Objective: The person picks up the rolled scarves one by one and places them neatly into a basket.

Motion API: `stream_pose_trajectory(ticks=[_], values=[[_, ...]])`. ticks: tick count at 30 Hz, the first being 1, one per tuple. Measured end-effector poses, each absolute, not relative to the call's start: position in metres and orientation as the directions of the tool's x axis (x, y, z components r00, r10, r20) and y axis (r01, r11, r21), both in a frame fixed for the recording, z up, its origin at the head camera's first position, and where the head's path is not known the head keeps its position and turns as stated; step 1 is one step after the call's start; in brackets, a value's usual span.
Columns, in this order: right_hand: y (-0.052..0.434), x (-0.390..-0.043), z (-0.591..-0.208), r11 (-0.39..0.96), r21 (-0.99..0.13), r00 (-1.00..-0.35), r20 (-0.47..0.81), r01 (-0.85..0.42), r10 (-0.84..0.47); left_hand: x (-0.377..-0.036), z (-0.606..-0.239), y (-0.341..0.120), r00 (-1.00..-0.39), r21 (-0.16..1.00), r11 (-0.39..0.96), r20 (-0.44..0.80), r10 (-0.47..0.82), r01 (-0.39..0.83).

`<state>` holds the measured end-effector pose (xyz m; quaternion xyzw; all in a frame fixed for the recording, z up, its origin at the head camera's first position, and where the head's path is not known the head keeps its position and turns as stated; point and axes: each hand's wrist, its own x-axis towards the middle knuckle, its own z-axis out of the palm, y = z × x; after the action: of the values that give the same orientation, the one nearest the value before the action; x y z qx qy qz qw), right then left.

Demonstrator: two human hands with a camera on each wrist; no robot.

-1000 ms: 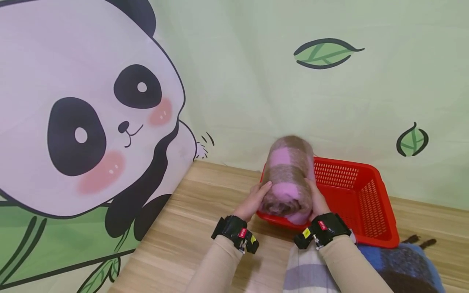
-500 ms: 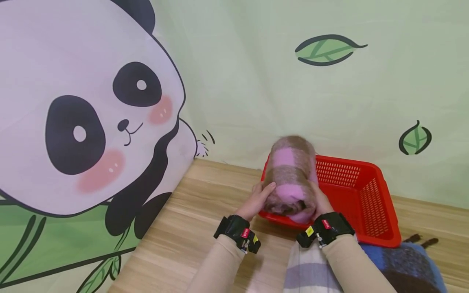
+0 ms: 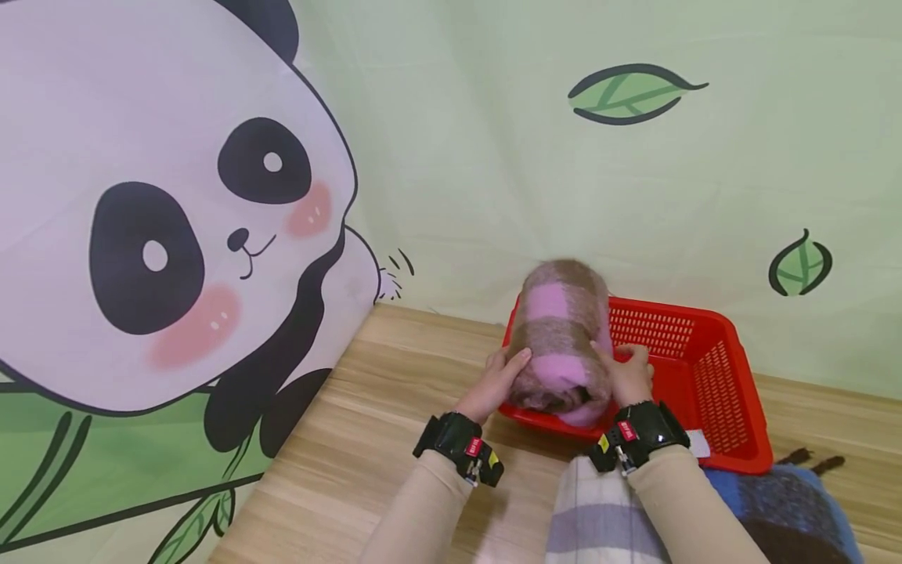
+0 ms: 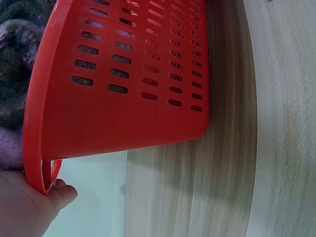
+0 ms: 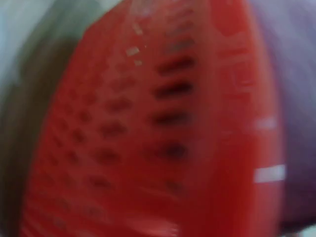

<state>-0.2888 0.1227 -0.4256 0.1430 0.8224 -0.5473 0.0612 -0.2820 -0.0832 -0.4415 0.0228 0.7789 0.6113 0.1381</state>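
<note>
Pink-brown rolled blanket (image 3: 560, 337) between left hand (image 3: 496, 384), right hand (image 3: 629, 376) fingers.

A big panda picture (image 3: 169, 227) is smiling from the wall cloth on the left. Two green leaves, one high up (image 3: 630, 94) and one lower right (image 3: 799, 266), are showing on the pale green cloth (image 3: 493, 157). A wooden table (image 3: 380, 439) is lying below. A blue fuzzy blanket (image 3: 789, 509) and a striped cloth (image 3: 588, 521) are lying at the near edge.
</note>
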Motion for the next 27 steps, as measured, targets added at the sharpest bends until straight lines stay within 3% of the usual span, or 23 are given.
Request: stream_pose_trajectory(ticks=[2,5,9,12,22,27], values=[[0.125,-0.288,-0.419,0.427,-0.870,-0.969,-0.209,0.245,0.131,-0.282,-0.442,-0.083,-0.960,0.958,0.255,-0.187,0.207,-0.131],[0.134,-0.287,-0.409,0.463,-0.866,-0.972,-0.233,0.188,-0.041,-0.282,-0.443,-0.082,-0.958,0.957,0.259,-0.191,0.214,-0.132],[0.147,-0.286,-0.398,0.457,-0.876,-0.894,-0.322,0.156,-0.312,-0.282,-0.443,-0.082,-0.959,0.960,0.255,-0.178,0.221,-0.120],[0.153,-0.285,-0.393,0.483,-0.871,-0.837,-0.326,0.086,-0.439,-0.283,-0.443,-0.083,-0.961,0.964,0.241,-0.165,0.221,-0.110],[0.154,-0.289,-0.403,0.616,-0.788,-0.813,-0.352,-0.010,-0.464,-0.283,-0.445,-0.083,-0.966,0.957,0.274,-0.160,0.205,-0.100],[0.151,-0.295,-0.404,0.464,-0.848,-0.781,-0.465,0.258,-0.416,-0.283,-0.445,-0.083,-0.962,0.938,0.330,-0.180,0.204,-0.106]])
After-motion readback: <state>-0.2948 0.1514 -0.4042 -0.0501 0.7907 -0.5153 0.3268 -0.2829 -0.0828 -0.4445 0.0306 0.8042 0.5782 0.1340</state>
